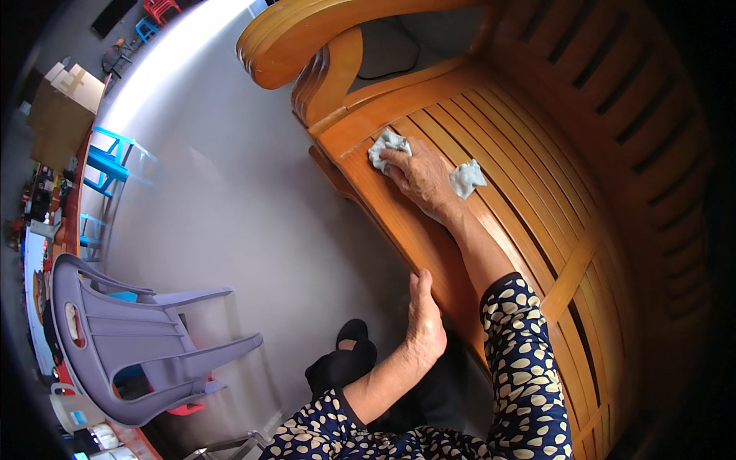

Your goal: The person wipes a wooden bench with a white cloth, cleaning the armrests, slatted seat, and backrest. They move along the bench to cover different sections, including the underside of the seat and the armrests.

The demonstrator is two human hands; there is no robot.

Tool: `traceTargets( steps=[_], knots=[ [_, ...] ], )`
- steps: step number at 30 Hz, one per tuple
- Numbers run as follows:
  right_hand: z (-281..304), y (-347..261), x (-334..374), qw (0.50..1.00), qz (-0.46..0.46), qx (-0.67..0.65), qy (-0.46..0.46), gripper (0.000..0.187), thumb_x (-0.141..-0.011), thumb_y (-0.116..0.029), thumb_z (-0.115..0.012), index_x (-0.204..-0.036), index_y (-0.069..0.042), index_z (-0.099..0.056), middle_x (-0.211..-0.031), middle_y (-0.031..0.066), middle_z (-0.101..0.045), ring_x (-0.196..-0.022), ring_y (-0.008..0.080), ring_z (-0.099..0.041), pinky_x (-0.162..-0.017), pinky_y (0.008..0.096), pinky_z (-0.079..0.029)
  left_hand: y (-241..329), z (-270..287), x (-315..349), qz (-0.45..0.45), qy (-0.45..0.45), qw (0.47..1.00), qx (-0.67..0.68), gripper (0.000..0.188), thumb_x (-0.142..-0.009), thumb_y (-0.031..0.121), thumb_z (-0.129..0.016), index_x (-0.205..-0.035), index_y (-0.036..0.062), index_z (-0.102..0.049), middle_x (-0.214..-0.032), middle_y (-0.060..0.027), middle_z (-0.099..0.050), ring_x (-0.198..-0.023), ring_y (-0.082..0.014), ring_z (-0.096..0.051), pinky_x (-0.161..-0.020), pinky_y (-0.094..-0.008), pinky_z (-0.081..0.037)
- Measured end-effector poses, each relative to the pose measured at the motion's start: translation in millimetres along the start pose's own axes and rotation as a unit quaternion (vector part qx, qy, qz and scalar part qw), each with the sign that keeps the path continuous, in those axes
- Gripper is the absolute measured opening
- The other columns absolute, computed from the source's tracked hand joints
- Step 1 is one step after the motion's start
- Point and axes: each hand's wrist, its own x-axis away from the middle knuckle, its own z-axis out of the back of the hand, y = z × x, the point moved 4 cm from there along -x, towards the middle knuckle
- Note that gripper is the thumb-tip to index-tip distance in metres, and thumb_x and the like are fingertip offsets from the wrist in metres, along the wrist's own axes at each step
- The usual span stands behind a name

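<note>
well, closest to us, past the patterned sleeves [529, 360], we see the left hand [426, 330] against the wooden bench's front board [422, 241]; its fingers are partly hidden, so we cannot tell whether it grips or merely leans there. if it bears weight, we think it could slip on that smooth edge. farther along, the right hand [423, 176] clutches a crumpled pale cloth [383, 146], pressed onto the seat near its end. a pale patch [467, 179] lies beyond the wrist on the slats [548, 184]; whether it is the same cloth, we cannot tell. a loose fold dragged across the slats could catch in a gap, we judge, and a hard push outward could knock the knuckles on the post below the armrest [322, 31]. well apart stand a purple-grey chair [138, 326] and a blue stool [107, 162].
</note>
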Motion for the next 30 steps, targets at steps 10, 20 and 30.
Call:
traceTargets(
  steps=[10,20,30],
  knots=[
    [-64.3,-5.1,-83.3,0.998,-0.040,-0.041,0.004,0.018,-0.084,-0.020,-0.060,-0.098,-0.013,-0.068,-0.096,0.0166,-0.060,-0.093,0.0356,-0.058,-0.076,0.0447,-0.047,6.7,11.0,3.7,0.122,-0.020,0.992,-0.022,0.078,-0.085,0.071,-0.050,-0.134,0.0110,-0.040,-0.112,-0.0053,-0.044,-0.106,-0.0154,-0.041,-0.090,-0.0352,-0.037],
    [-47.7,-31.5,-29.9,0.997,0.071,-0.011,-0.012,0.020,-0.078,-0.020,-0.067,-0.098,-0.018,-0.068,-0.090,0.0096,-0.056,-0.086,0.0282,-0.056,-0.067,0.0418,-0.042,33.6,-8.7,15.3,0.123,-0.064,0.990,0.030,0.087,-0.087,0.076,-0.030,-0.150,0.0151,-0.025,-0.153,-0.0116,-0.030,-0.137,-0.0316,-0.030,-0.112,-0.0535,-0.017],
    [47.7,-64.3,120.1,0.995,0.041,-0.026,-0.093,0.030,-0.077,-0.022,-0.070,-0.107,-0.017,-0.067,-0.094,0.0092,-0.054,-0.087,0.0267,-0.055,-0.069,0.0391,-0.040,37.8,-10.6,26.0,0.056,-0.058,0.995,0.057,0.087,-0.086,0.075,-0.033,-0.149,0.0152,-0.027,-0.156,-0.0122,-0.022,-0.143,-0.0314,-0.019,-0.115,-0.0508,-0.007]
  ],
)
